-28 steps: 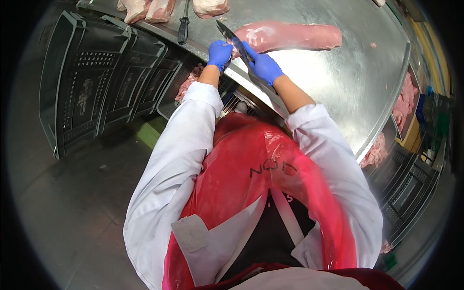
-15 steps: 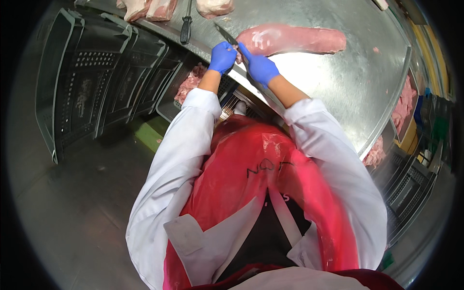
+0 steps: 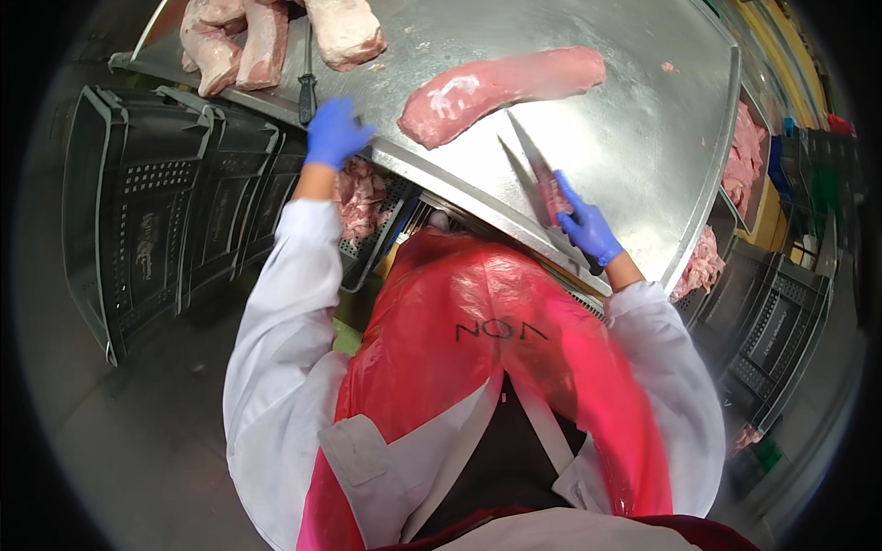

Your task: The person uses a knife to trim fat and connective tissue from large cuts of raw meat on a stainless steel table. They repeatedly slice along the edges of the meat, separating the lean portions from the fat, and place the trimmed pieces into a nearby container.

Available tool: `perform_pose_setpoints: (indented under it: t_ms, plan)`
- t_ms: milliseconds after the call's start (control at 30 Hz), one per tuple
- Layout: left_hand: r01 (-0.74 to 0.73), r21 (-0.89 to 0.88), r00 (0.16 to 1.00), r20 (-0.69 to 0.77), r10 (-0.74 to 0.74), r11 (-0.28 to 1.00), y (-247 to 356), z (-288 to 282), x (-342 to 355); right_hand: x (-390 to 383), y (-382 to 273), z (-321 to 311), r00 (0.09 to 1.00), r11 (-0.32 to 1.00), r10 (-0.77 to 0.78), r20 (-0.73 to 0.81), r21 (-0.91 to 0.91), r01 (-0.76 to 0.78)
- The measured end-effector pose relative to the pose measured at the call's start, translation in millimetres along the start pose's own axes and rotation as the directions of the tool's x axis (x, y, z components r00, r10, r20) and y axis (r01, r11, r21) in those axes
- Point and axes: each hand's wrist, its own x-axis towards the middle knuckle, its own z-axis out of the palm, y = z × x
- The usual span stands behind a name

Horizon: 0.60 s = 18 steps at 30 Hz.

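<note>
My right hand (image 3: 591,231), in a blue glove, is closed round the dark handle of a knife (image 3: 536,158). The blade points away over the metal table, with its reflection beside it. Beyond its tip lies a long trimmed piece of pink meat (image 3: 501,87), touched by neither hand. My left hand (image 3: 337,133), gloved in blue and slightly blurred, is over the table's front edge with its fingers apart and nothing visible in them. Close to it rests a black-handled tool with a narrow shaft, like a sharpening steel (image 3: 307,99). Below it is a crate of meat trimmings (image 3: 361,197).
Several untrimmed meat pieces (image 3: 265,46) lie at the table's far left. Dark plastic crates (image 3: 152,216) stand at the left, and another crate (image 3: 767,317) at the right. More meat (image 3: 746,156) fills a container beyond the right edge of the metal table (image 3: 661,129).
My hands have parted from the meat's left end. The left moved left toward the trimmings crate and opened; the right drew back rightward with the knife. The view has shifted too.
</note>
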Motion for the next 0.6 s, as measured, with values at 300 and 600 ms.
perform_pose_setpoints:
  t_ms: [300, 600]
  plan:
    - [-0.162, 0.036, 0.972, 0.181, 0.153, 0.986, 248, 40, 90, -50, 57, -38, 0.876, 0.895, 0.274, -0.398, 0.438, -0.081]
    - [-0.209, -0.425, 0.963, 0.065, 0.26, 0.881, 333, 94, 6, 66, 61, -128, 0.851, 0.938, 0.211, -0.482, 0.343, -0.038]
